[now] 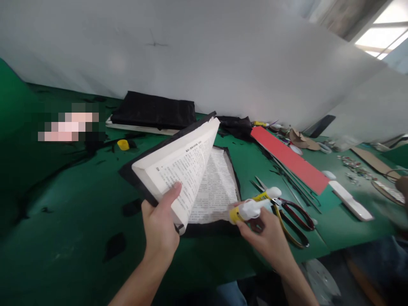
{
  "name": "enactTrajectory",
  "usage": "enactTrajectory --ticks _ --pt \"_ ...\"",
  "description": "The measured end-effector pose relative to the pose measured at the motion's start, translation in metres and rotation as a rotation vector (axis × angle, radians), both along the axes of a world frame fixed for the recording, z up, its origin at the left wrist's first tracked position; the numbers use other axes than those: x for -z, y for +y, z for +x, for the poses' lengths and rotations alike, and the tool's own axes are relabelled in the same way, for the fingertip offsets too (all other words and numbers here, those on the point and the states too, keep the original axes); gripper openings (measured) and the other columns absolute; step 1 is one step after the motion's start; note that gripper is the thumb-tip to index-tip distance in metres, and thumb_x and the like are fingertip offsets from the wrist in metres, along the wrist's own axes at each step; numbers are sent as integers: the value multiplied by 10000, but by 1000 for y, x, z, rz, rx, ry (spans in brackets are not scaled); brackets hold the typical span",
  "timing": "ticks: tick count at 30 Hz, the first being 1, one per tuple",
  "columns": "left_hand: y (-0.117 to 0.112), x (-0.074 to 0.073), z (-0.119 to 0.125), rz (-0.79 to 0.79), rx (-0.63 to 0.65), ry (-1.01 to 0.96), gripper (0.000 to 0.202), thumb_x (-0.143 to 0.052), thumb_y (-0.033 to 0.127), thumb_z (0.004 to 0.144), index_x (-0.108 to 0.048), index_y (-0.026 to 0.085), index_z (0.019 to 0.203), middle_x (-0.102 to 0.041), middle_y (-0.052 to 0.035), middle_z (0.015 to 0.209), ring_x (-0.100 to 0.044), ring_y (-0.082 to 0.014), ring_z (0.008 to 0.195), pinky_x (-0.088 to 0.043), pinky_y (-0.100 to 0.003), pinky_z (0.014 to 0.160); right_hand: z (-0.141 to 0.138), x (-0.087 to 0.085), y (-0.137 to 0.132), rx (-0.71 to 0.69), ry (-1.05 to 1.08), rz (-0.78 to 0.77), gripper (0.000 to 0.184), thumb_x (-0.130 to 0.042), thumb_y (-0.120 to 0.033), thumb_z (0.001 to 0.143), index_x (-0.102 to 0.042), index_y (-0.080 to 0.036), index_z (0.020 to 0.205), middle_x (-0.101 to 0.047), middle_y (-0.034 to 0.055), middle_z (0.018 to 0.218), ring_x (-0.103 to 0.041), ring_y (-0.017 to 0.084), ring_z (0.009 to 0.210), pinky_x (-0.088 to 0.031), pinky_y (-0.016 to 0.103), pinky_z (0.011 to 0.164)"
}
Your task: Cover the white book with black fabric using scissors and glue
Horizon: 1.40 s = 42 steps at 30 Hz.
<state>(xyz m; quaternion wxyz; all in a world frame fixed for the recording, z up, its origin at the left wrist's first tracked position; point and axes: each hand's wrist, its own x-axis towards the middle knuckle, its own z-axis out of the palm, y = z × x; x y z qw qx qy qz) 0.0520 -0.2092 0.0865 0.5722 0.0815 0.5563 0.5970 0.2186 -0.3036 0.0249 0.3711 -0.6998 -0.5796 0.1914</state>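
My left hand [162, 227] is closed on the lower edge of a book [175, 170], thumb on the printed page. That raised half of the book slants up with black material along its back. Its other printed page [213, 191] lies flat on the table, edged with black. In my right hand [267, 236] is a small glue bottle [235, 215] with a yellow label and white top, held at the page's lower right corner. Just behind it lies a second yellow-and-white bottle [262, 196]. Pliers [295, 219] with red and yellow handles are beside my right hand.
A black-covered bundle [153, 110] rests by the grey wall. On the green table [70, 204] are black scraps [115, 246] and a yellow object [123, 145]. To the right lie a red strip [290, 159], thin metal rods [299, 187] and a white device [350, 200].
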Motion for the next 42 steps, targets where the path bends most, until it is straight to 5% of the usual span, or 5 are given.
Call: enactTrajectory --ticks 9,19,31,38,42 --pt "1 6 -2 13 -22 -18 447 -820 93 528 -667 149 944 -723 -56 943 -605 -323 1141 -561 -404 942 -24 11 7 -258 10 25 293 -573 -70 724 -650 -208 972 -665 39 966 -636 179 907 -510 290 816" --pt "4 24 -8 98 86 -29 387 -825 151 580 -659 153 930 -721 -63 904 -690 -271 941 -602 -392 835 -48 1 20 -286 121 -51 289 -649 -98 712 -682 -219 972 -670 22 942 -635 170 884 -507 275 793" --pt "7 29 -9 14 16 73 382 -850 200 581 -593 149 860 -721 -44 857 -709 -222 772 -627 -393 733 -69 12 29 -380 102 30 408 -630 -85 711 -673 -202 1100 -653 59 979 -632 181 866 -524 302 778" --pt "6 24 -9 41 56 54 314 -813 154 627 -646 159 893 -722 -51 885 -676 -259 1002 -606 -388 854 -45 -9 8 -160 123 130 278 -652 -131 714 -670 -228 973 -669 23 955 -651 157 836 -537 239 728" --pt "4 16 -10 -46 49 46 368 -836 135 591 -623 173 888 -723 -53 920 -642 -282 1087 -605 -403 870 -23 -2 -5 -18 33 151 222 -616 -162 752 -669 -217 961 -673 46 955 -661 184 849 -544 262 748"
